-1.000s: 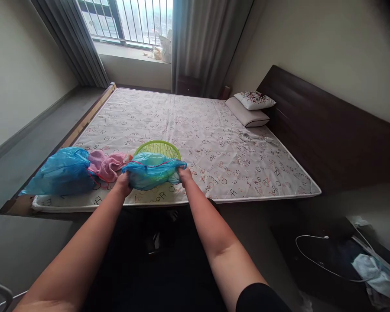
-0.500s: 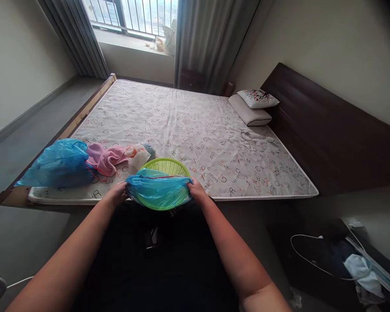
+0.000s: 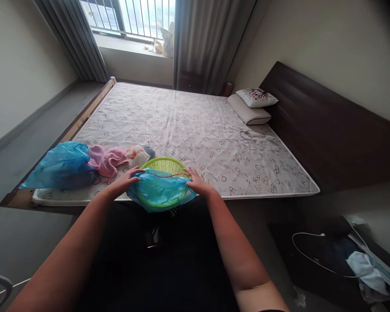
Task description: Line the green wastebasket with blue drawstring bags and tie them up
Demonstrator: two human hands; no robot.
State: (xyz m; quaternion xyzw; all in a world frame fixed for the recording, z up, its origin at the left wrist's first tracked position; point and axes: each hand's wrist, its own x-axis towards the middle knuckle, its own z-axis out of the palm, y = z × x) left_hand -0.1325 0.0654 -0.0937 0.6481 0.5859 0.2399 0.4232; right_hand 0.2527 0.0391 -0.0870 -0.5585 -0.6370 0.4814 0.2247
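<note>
- Blue plastic bag (image 3: 162, 190) spreads over the near part of the green basket (image 3: 165, 164), just at the near edge of the bed and in front of the person's dark clothing; green shows through its film, and a red drawstring (image 3: 167, 176) runs across its mouth.
- Left hand (image 3: 127, 180) touches the left end of the bag's mouth, fingers stretched toward the basket, thumb set apart below; I cannot tell whether it grips the film.
- Right hand (image 3: 198, 183) mirrors it at the right end, fingers pointing far and thumb apart; its grip cannot be told either.
- Near right, a dark surface low beside the bed bears a curving white cable (image 3: 312, 257) and a crumpled white cloth (image 3: 365, 266).
- On the near left of the mattress (image 3: 195, 121) sits a bulging blue bag (image 3: 60, 167), with pink cloth (image 3: 108, 161) just right of it, then a small whitish bundle (image 3: 138, 154).
- Far right, a patterned cushion (image 3: 256, 97) lies on a plain pillow (image 3: 247, 112) beside the dark headboard (image 3: 312, 104).
- Farthest, grey curtains (image 3: 201, 43) flank a barred window (image 3: 143, 21).
</note>
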